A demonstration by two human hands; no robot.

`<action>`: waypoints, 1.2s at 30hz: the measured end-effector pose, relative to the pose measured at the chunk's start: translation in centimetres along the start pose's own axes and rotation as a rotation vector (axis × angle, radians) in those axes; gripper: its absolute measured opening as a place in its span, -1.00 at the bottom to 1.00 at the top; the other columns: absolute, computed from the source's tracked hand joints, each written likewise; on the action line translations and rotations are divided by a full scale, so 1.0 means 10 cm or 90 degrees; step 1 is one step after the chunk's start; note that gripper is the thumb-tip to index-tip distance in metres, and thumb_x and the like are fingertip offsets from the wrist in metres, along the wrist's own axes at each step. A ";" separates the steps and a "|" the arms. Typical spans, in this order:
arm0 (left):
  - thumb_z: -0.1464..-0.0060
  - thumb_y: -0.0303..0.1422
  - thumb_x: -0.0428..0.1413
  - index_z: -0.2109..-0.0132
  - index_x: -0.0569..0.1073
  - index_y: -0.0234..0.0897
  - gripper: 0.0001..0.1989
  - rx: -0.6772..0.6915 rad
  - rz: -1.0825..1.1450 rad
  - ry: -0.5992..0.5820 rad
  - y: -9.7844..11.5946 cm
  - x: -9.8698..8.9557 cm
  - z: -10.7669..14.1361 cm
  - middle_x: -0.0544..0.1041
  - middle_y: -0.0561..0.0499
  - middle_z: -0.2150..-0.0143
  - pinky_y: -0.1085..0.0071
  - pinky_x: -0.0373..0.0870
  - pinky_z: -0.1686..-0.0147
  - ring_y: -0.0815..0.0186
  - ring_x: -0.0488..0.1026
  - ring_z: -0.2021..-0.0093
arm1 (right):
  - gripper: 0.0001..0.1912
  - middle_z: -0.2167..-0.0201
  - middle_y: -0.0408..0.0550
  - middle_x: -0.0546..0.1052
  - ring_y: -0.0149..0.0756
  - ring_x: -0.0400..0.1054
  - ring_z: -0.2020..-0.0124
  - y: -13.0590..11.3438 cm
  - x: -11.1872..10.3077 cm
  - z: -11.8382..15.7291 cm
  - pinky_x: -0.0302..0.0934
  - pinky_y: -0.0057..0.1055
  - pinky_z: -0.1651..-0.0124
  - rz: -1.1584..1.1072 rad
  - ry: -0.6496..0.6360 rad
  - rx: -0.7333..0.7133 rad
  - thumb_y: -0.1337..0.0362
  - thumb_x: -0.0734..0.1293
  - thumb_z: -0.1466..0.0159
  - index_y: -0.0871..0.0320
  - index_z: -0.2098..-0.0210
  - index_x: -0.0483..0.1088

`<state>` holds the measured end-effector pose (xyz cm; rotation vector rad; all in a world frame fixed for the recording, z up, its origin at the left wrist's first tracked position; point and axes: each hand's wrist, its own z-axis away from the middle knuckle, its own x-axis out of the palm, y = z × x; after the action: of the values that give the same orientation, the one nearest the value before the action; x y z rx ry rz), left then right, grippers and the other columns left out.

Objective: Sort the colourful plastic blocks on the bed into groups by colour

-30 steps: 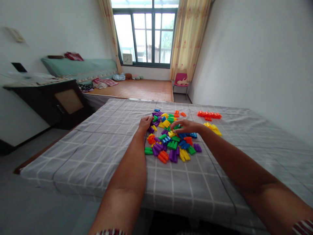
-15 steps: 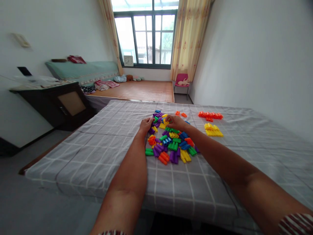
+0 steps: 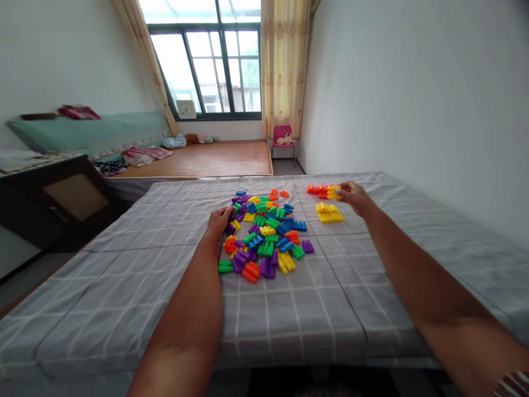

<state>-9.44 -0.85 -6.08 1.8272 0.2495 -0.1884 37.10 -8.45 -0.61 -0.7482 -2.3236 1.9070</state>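
Observation:
A loose pile of plastic tube-shaped building blocks (image 3: 268, 231), in purple, green, blue, yellow and orange, lies on the checked cloth. My left hand (image 3: 219, 220) rests at the pile's left edge with its fingers curled together; whatever is in them is hidden. Out to the right, my right hand (image 3: 354, 197) pinches a yellow building block (image 3: 333, 192). It is held just in front of the right end of a row of orange blocks (image 3: 316, 189); I cannot tell whether they touch. Nearer to me than that row sits a group of yellow blocks (image 3: 329, 214).
The grey checked cloth (image 3: 173, 286) covers the table. Two small orange blocks (image 3: 284, 194) lie beyond the pile. Behind stand a bed with a brown mat (image 3: 215, 157), a pink chair (image 3: 283, 135) and a dark cabinet (image 3: 45, 198). A white wall rises at the right.
My right hand has moved from the pile to the right, carrying a yellow block to the orange row. My left hand stays at the pile's left edge. The view has turned right.

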 end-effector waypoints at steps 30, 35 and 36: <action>0.05 0.03 0.10 0.20 0.62 -0.34 -0.48 0.011 -0.085 -0.004 -0.01 -0.01 0.01 0.58 -0.03 0.38 0.44 0.29 0.46 0.29 0.41 0.41 | -0.73 0.41 0.00 0.54 -0.26 0.38 0.40 0.20 -0.20 0.22 0.16 -0.39 0.35 0.542 0.066 -0.130 0.08 0.25 -0.22 0.16 0.39 0.43; 0.06 0.00 0.11 0.24 0.63 -0.34 -0.52 0.013 -0.067 -0.013 0.03 0.01 0.02 0.57 -0.02 0.41 0.44 0.29 0.44 0.29 0.42 0.40 | -0.67 0.37 -0.03 0.55 -0.34 0.37 0.42 -0.41 0.56 0.67 0.19 -0.43 0.34 0.318 -0.305 -0.304 0.03 0.26 -0.25 0.18 0.29 0.46; 0.06 0.00 0.11 0.25 0.63 -0.34 -0.52 0.015 -0.062 -0.009 0.04 0.02 0.02 0.57 -0.02 0.42 0.44 0.29 0.44 0.29 0.42 0.40 | -0.66 0.39 -0.05 0.55 -0.36 0.35 0.44 -0.54 0.69 0.78 0.18 -0.44 0.36 0.300 -0.394 -0.314 0.02 0.28 -0.25 0.18 0.29 0.46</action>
<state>-9.20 -1.13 -5.84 1.8370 0.3281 -0.2737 26.68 -13.54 0.72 -0.9046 -3.3367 1.9485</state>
